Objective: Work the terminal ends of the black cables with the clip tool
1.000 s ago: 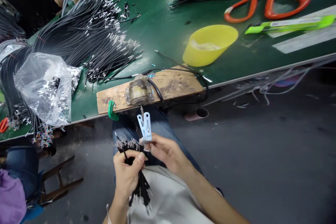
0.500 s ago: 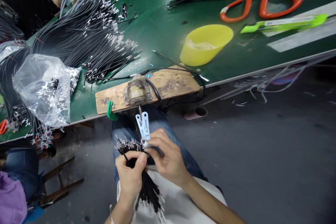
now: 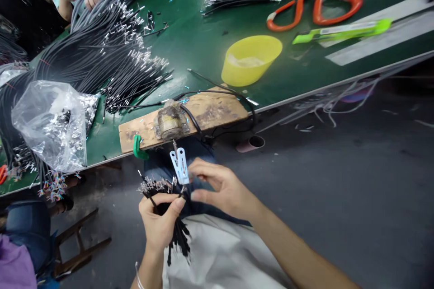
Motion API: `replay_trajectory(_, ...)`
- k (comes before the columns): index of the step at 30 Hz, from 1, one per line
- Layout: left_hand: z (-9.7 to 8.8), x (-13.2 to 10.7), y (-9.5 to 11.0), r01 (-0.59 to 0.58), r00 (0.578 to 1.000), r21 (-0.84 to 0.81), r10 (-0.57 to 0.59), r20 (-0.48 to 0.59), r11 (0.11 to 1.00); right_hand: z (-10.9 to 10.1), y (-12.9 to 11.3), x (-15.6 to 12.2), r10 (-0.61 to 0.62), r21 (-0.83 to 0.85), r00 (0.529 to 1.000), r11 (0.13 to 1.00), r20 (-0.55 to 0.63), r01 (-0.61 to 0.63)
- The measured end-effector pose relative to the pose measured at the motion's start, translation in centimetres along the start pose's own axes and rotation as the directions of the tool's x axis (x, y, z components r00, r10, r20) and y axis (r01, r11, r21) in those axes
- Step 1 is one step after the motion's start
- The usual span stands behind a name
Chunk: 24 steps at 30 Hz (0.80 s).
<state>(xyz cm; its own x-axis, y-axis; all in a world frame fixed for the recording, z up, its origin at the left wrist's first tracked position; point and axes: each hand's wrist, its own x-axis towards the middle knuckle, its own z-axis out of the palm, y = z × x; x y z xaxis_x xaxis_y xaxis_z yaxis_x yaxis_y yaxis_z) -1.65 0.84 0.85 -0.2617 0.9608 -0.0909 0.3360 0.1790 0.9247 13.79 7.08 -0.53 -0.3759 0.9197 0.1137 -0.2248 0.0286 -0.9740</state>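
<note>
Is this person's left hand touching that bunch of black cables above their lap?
Touching. The head view shows the left hand gripping the bundle of black cables, which sticks out above and below its grip.

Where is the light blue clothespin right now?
In the head view, the light blue clothespin is left of centre, just below the wooden board and beside the right hand.

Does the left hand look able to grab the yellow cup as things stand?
Probably not: the left hand is closed around a bundle of black wires, and the wooden board lies between it and the yellow cup.
</note>
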Motion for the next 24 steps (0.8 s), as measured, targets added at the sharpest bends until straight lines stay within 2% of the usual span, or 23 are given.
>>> replay_trajectory(2, 0.0, 0.1, -0.2, 0.018, 0.999, -0.02, -0.017, 0.041, 1.0, 0.2, -0.1, -0.3, -0.149, -0.135, 0.989, 0.98, -0.022, 0.145)
replay_trajectory(4, 0.1, 0.1, -0.2, 0.028, 0.997, -0.032, -0.026, 0.072, 0.999, 0.4, 0.0, -0.5, -0.168, -0.14, 0.986, 0.976, -0.002, 0.166)
replay_trajectory(6, 0.1, 0.1, -0.1, 0.027, 0.998, -0.034, -0.024, 0.065, 0.999, 0.4, 0.2, -0.5, -0.071, -0.013, 0.996, 0.997, 0.063, 0.072)
replay_trajectory(8, 0.2, 0.1, 0.2, 0.007, 1.0, -0.025, -0.007, -0.002, 1.0, 0.3, 0.4, -0.1, 0.07, 0.145, 0.99, 0.986, 0.119, -0.087)
replay_trajectory(11, 0.1, 0.0, 0.7, -0.03, 0.996, -0.009, 0.029, -0.088, 1.0, 0.4, 0.3, 1.4, 0.233, 0.327, 0.971, 0.915, 0.047, -0.235)
replay_trajectory(13, 0.1, -0.1, 1.0, -0.086, 0.988, 0.018, 0.088, -0.124, 0.996, 0.8, -0.1, 2.6, 0.28, 0.436, 0.96, 0.865, -0.01, -0.248)
replay_trajectory(17, 0.1, 0.2, 1.6, -0.216, 0.943, 0.096, 0.233, -0.239, 0.972, 1.9, -1.2, 4.3, 0.328, 0.591, 0.945, 0.764, -0.01, -0.259)
replay_trajectory(21, 0.8, 0.5, 2.1, -0.251, 0.931, 0.096, 0.267, -0.247, 0.963, 2.6, -1.5, 4.3, 0.321, 0.678, 0.947, 0.702, -0.027, -0.219)
replay_trajectory(24, 1.4, 0.7, 2.5, -0.237, 0.931, 0.101, 0.256, -0.26, 0.966, 2.9, -1.1, 3.8, 0.328, 0.731, 0.944, 0.635, 0.038, -0.249)
